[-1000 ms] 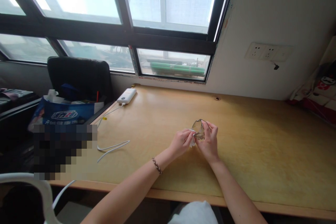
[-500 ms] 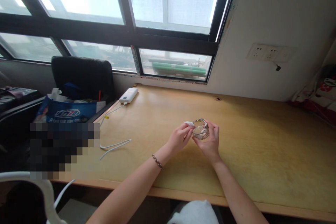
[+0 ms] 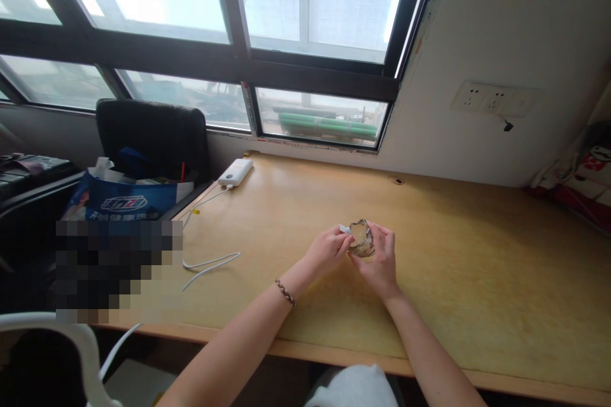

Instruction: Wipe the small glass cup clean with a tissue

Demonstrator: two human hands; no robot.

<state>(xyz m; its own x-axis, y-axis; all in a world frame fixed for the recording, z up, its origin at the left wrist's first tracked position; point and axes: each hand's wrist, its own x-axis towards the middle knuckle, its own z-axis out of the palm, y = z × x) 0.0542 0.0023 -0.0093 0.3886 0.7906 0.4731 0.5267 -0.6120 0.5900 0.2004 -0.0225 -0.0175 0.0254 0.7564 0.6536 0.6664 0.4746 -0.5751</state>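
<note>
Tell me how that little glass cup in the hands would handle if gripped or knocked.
The small glass cup looks clear and thin-walled, so probably rigid and fragile. Its smooth surface may be slippery; the right hand cradles it while the left hand presses a white cloth against it. Rounded sides suggest it could roll on the wooden desk.

Clear glass cup (image 3: 361,239), perhaps white cloth (image 3: 343,228), yellowish desk (image 3: 477,267)

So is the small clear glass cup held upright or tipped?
Tipped: the small clear glass cup is held above the desk by the right hand, its scalloped rim angled toward the left hand.
</note>
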